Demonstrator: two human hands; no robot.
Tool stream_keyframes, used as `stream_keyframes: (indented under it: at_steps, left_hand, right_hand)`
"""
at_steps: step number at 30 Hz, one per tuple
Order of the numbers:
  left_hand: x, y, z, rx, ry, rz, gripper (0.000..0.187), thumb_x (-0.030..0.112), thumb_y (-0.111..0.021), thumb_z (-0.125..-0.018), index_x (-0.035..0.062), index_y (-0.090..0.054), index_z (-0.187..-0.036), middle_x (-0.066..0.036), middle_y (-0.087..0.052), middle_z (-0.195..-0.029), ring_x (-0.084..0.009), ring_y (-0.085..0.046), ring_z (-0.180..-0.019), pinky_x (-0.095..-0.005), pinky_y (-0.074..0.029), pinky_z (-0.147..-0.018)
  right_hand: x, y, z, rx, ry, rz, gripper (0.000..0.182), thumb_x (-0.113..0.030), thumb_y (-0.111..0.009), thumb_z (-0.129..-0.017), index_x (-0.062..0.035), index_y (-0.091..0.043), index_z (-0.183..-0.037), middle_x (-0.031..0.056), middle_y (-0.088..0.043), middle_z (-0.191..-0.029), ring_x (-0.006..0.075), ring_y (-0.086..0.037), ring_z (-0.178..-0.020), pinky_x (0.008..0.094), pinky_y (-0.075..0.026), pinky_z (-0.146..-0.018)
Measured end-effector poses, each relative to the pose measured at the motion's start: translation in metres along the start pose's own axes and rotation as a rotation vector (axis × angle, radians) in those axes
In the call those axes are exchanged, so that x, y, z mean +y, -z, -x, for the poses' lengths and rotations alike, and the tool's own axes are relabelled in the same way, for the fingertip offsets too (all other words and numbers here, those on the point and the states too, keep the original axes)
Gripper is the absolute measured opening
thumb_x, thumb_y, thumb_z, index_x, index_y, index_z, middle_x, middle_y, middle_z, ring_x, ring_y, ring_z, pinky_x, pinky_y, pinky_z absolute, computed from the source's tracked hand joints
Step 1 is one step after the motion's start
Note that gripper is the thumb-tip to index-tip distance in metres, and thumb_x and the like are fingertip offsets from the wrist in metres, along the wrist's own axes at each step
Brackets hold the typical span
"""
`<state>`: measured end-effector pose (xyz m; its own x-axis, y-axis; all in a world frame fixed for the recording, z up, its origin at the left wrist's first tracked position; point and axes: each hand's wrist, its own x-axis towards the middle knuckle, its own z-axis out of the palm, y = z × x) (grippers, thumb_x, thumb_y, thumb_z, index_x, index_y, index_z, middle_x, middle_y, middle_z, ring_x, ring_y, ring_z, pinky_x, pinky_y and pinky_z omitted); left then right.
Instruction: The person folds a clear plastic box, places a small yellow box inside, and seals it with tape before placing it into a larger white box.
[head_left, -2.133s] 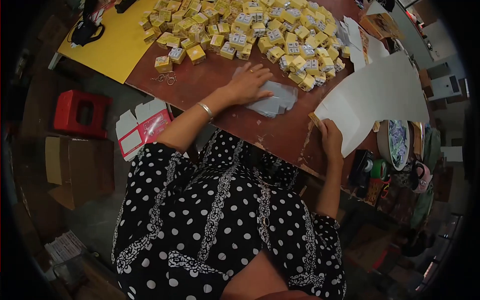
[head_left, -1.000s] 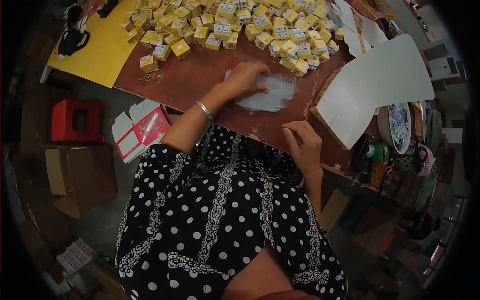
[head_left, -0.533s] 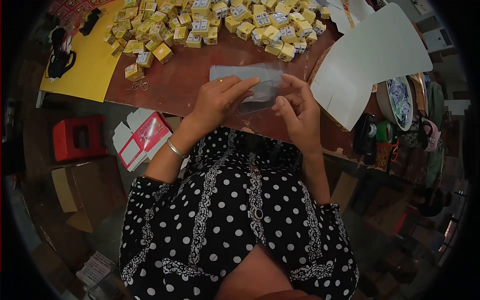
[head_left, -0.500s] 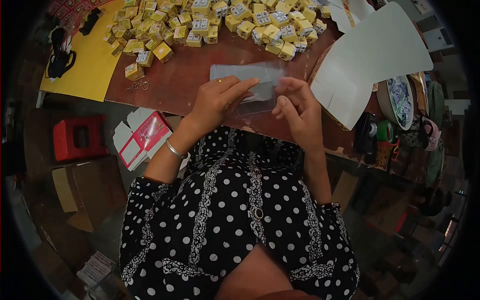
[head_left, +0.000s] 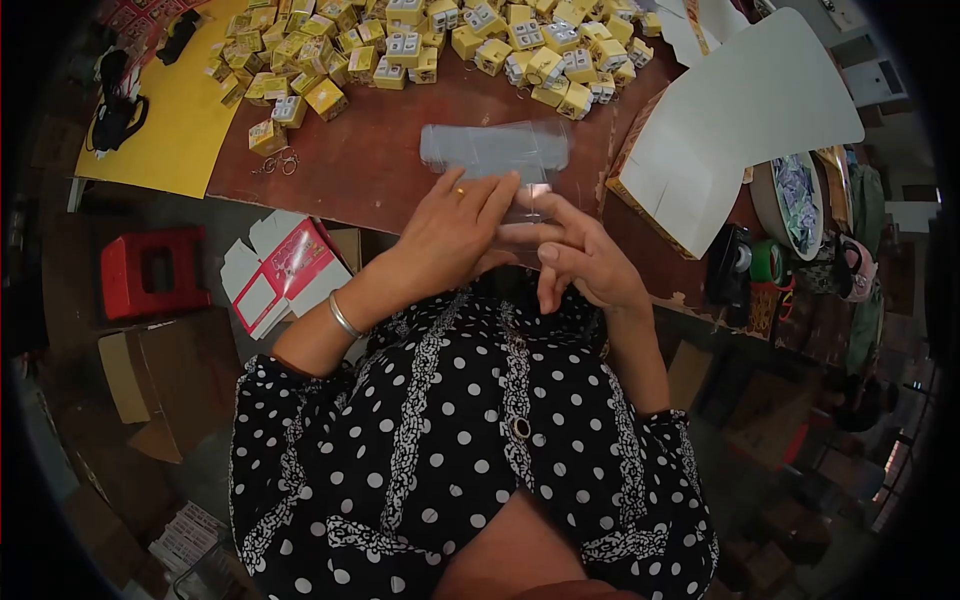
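Observation:
Near the table's front edge, my left hand [head_left: 452,228] pinches a clear plastic sheet [head_left: 518,216], its fingers above and thumb below. My right hand [head_left: 592,258] meets it from the other side. Its index and middle fingers reach across the sheet towards the left fingertips, while the thumb stands apart. Glare and the fingers hide part of the sheet, so whether it is a flat piece or a folded box cannot be made out. Just beyond the hands lie more clear plastic sheets [head_left: 480,148], overlapping on the table.
Yellow and white cubes [head_left: 405,48] are heaped along the far side of the brown table [head_left: 370,150]. A key ring [head_left: 285,162] lies at left. On the right are a white-lined open carton [head_left: 690,165], a bowl [head_left: 790,215] and green tape [head_left: 766,262]. A red stool [head_left: 155,275] stands at left.
Both hands have drawn closer to my body, bringing one clear plastic sheet off the others. The right fingers have moved in against the left ones.

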<state>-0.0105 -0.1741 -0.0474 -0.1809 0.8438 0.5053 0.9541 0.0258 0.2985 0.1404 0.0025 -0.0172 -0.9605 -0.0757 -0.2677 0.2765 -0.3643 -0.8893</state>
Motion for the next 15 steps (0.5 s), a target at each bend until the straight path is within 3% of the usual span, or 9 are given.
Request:
stream_keyframes:
  at_steps: [1,2,3,4,6,7,9,13,15]
  left_hand:
    - [0.001,-0.001,0.003,0.007,-0.005,-0.005,0.08,0.029,-0.085,-0.076,0.0044,-0.048,-0.142,-0.012,-0.067,-0.108,-0.0326,-0.068,-0.099,-0.0437,-0.054,-0.091]
    - [0.002,-0.001,0.008,-0.069,0.08,0.142,0.074,0.027,-0.084,-0.079,0.0027,-0.049,-0.139,-0.014,-0.068,-0.108,-0.0311,-0.069,-0.097,-0.0424,-0.056,-0.088]
    - [0.003,-0.003,0.012,-0.145,0.165,0.291,0.069,0.026,-0.082,-0.082,0.0009,-0.05,-0.137,-0.015,-0.068,-0.107,-0.0295,-0.07,-0.095,-0.0411,-0.058,-0.086]
    - [0.003,-0.008,0.017,-0.138,0.161,0.29,0.069,0.026,-0.082,-0.082,0.0009,-0.05,-0.137,-0.015,-0.068,-0.107,-0.0295,-0.07,-0.095,-0.0411,-0.058,-0.086]
    - [0.003,-0.016,0.027,-0.044,0.365,0.722,0.056,0.022,-0.077,-0.091,-0.0013,-0.051,-0.134,-0.016,-0.068,-0.103,-0.0245,-0.071,-0.091,-0.0372,-0.061,-0.079]
    - [0.005,-0.014,0.027,-0.037,0.364,0.72,0.056,0.022,-0.077,-0.091,-0.0013,-0.051,-0.134,-0.016,-0.068,-0.103,-0.0245,-0.071,-0.091,-0.0372,-0.061,-0.079]
    - [0.008,-0.008,0.027,0.001,0.637,1.262,0.049,0.022,-0.066,-0.1,-0.0024,-0.047,-0.138,-0.014,-0.067,-0.105,-0.0202,-0.07,-0.092,-0.0338,-0.06,-0.082]
    - [0.004,-0.014,0.031,0.051,0.758,1.425,0.051,0.029,-0.057,-0.106,-0.0038,-0.043,-0.142,-0.013,-0.065,-0.107,-0.0199,-0.068,-0.095,-0.0335,-0.058,-0.085]
    - [0.002,-0.015,0.034,0.08,0.769,1.397,0.057,0.037,-0.048,-0.109,-0.0048,-0.038,-0.146,-0.012,-0.063,-0.107,-0.0187,-0.066,-0.094,-0.0324,-0.056,-0.087]
  right_hand:
    - [-0.001,-0.003,0.0,-0.023,-0.028,0.002,0.065,-0.019,-0.059,-0.099,0.002,-0.027,-0.152,0.0244,-0.059,-0.136,0.0201,-0.072,-0.065,0.026,-0.06,-0.055]
    - [-0.01,-0.007,0.003,-0.005,-0.029,0.069,0.051,-0.016,-0.058,-0.1,0.004,-0.042,-0.144,0.0202,-0.067,-0.126,0.0167,-0.071,-0.063,0.0239,-0.057,-0.053]
    - [-0.016,-0.004,0.004,-0.003,-0.025,0.076,0.051,-0.016,-0.058,-0.1,0.004,-0.042,-0.144,0.0202,-0.067,-0.126,0.0167,-0.071,-0.063,0.0239,-0.057,-0.053]
    - [-0.024,0.003,0.006,0.067,0.05,0.191,0.042,-0.014,-0.058,-0.1,0.0038,-0.05,-0.138,0.0171,-0.07,-0.119,0.0147,-0.069,-0.062,0.0226,-0.054,-0.053]
    - [-0.039,0.021,0.004,0.281,0.283,0.258,0.023,-0.011,-0.058,-0.101,0.0012,-0.066,-0.12,0.0092,-0.075,-0.098,0.0092,-0.068,-0.064,0.0202,-0.05,-0.055]
    - [-0.045,0.033,-0.005,0.277,0.285,0.263,0.023,-0.011,-0.058,-0.101,0.0012,-0.066,-0.12,0.0092,-0.075,-0.098,0.0092,-0.068,-0.064,0.0202,-0.05,-0.055]
    - [-0.051,0.059,-0.031,0.704,0.465,0.59,0.025,-0.013,-0.062,-0.099,-0.0014,-0.066,-0.121,0.0108,-0.074,-0.102,0.0118,-0.07,-0.075,0.0225,-0.053,-0.06]
    - [-0.049,0.09,-0.1,0.806,0.578,0.989,0.034,-0.019,-0.07,-0.094,-0.0026,-0.064,-0.123,0.0136,-0.072,-0.112,0.022,-0.07,-0.097,0.0328,-0.057,-0.076]
    - [-0.045,0.102,-0.129,0.883,0.563,1.391,0.048,-0.024,-0.076,-0.087,-0.0038,-0.062,-0.128,0.0154,-0.067,-0.121,0.0329,-0.063,-0.115,0.0423,-0.053,-0.094]
